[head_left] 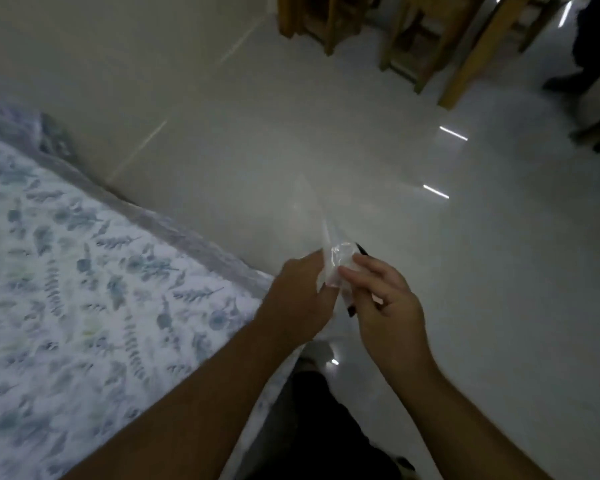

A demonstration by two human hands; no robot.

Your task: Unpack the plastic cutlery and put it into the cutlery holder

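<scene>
A: Where is the cutlery?

B: A black plastic piece sits inside a clear plastic wrapper, held up in front of the person, over the pale glossy floor. Only dark ends show, one poking out past the far side of the wrapper and one below the hands. Which utensil it is, I can't tell.

A: And the hands?

B: The left hand comes in from the near left, forearm stretched across the frame, fingers curled and gripping the wrapper's left edge. The right hand reaches in from the near right, thumb and forefinger pinching the crumpled top of the wrapper, the other fingers loosely bent beneath. A thin strip of the film stands up away from the hands, blurred.

A: Any holder for it in sight?

B: None that I can make out.

A: What surrounds them?

B: A bed with a leaf-print sheet fills the left. Wooden furniture legs stand at the far right, with a dark, blurred shape beside them. Dark trousers show near, between the arms.
</scene>
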